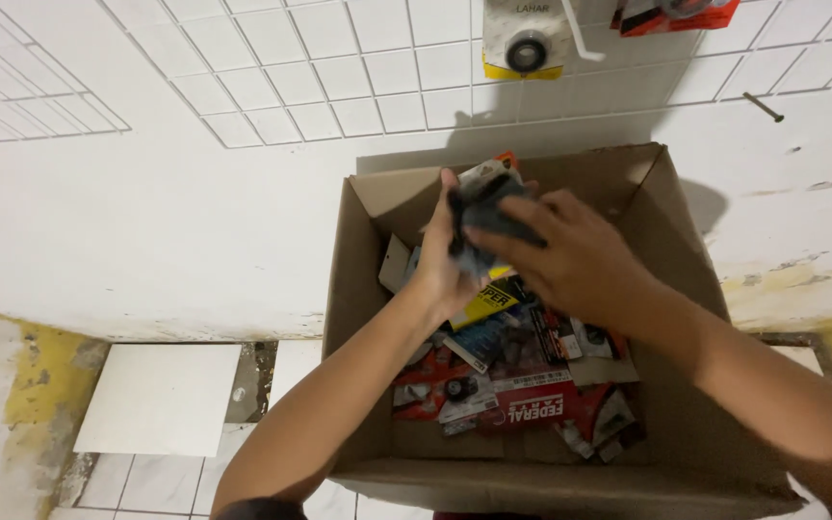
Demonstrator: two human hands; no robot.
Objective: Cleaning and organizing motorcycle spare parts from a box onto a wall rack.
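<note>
An open brown cardboard box (pixel 368 250) stands against a white wall, with several flat blister packs (pixel 522 385) of small parts lying in its bottom. Over the box, both my hands meet around a small stack of dark carded packs (pixel 486 207). My left hand (pixel 445 265) holds the stack from the left side and below. My right hand (pixel 570 255) lies over the stack from the right, fingers wrapped on its front. The packs' faces are mostly hidden by my fingers.
White wall tiles rise behind the box, with a carded bearing pack (pixel 524 43) and a red pack (pixel 676 14) hanging on them. A nail (pixel 763 106) sticks out at the right. A loose white tile (pixel 161 400) lies on the floor at the left.
</note>
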